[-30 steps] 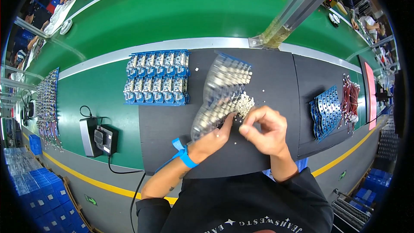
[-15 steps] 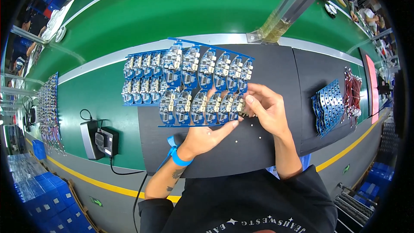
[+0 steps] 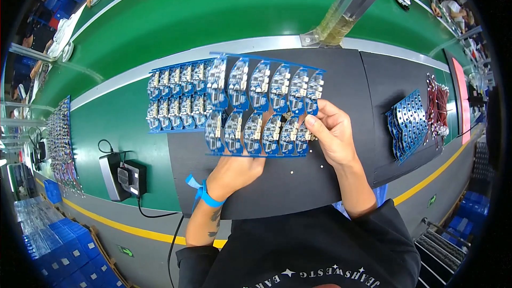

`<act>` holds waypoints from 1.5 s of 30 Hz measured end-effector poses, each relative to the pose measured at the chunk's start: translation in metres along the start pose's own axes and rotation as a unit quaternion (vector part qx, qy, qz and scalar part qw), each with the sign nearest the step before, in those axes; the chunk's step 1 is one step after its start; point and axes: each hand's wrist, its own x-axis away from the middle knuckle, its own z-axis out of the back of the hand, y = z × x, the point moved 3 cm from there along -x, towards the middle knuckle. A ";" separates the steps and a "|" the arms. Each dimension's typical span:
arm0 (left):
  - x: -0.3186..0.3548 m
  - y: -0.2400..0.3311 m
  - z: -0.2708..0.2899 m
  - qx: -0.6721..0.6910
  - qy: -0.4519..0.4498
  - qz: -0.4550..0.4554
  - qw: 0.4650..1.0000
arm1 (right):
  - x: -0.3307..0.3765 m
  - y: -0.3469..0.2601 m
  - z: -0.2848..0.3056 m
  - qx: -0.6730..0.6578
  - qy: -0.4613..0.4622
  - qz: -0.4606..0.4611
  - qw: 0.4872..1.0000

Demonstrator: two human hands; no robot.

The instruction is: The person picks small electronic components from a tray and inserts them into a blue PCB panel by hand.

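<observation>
We hold a blue circuit-board panel [image 3: 260,88] above the black-topped table [image 3: 346,82]. Our left hand [image 3: 237,173] reaches beneath it, fingers mostly hidden, so we cannot tell their grip; our right hand [image 3: 337,136] pinches its right edge between thumb and fingers. We would do well to support it evenly, without flexing the boards.

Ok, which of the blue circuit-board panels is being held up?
The middle panel, raised with the left hand under it and the right hand at its right edge; the other panels, to either side, lie on the worktop.
</observation>
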 end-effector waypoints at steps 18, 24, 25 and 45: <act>-0.025 0.020 -0.017 0.601 0.112 0.055 0.789 | 0.003 -0.008 -0.012 0.155 -0.041 0.286 0.945; -0.025 0.024 -0.010 0.654 0.106 0.078 0.745 | 0.004 -0.004 -0.011 0.129 -0.005 0.253 0.959; -0.025 0.024 -0.010 0.654 0.106 0.077 0.745 | 0.006 -0.005 -0.012 0.129 -0.005 0.253 0.959; -0.016 0.022 -0.003 0.495 0.158 0.115 0.847 | -0.003 -0.001 0.002 -0.009 0.113 0.095 0.989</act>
